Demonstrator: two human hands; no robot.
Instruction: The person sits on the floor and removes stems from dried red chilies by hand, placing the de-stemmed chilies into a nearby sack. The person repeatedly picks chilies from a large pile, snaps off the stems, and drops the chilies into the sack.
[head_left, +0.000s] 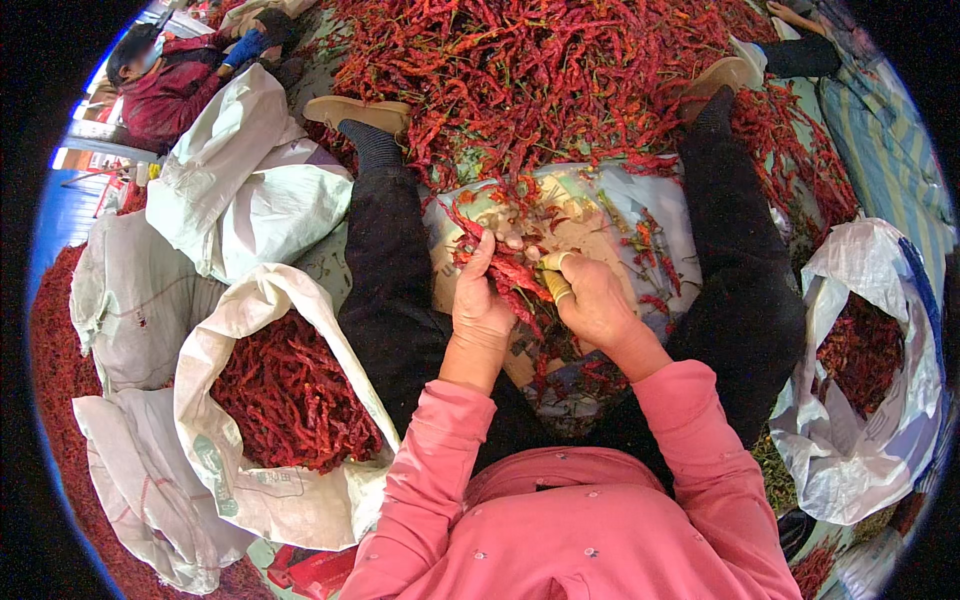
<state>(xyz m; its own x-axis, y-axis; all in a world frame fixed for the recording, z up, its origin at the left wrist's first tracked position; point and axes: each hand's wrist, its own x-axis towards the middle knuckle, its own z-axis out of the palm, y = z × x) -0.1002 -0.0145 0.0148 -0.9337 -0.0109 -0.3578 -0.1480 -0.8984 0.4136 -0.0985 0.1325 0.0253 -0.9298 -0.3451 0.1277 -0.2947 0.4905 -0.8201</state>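
My left hand (483, 300) is closed round a small bunch of dried red chili peppers (512, 272), its thumb lying along the top. From the right, my right hand (600, 302) meets the bunch with thumb and forefinger closed in a pinch at the chilies' ends. Yellow bands wrap that thumb and finger. The exact spot between those fingertips is partly hidden. Under both hands, a pale sheet with a brown printed piece (590, 215) lies between my legs, strewn with loose chilies, stems and bits.
A large heap of red chilies (530, 80) spreads beyond my feet. An open white sack (205, 400) of chilies stands at my left, another open sack (850, 480) at my right. Filled white sacks (140, 300) line the far left. Another person (175, 90) sits at upper left.
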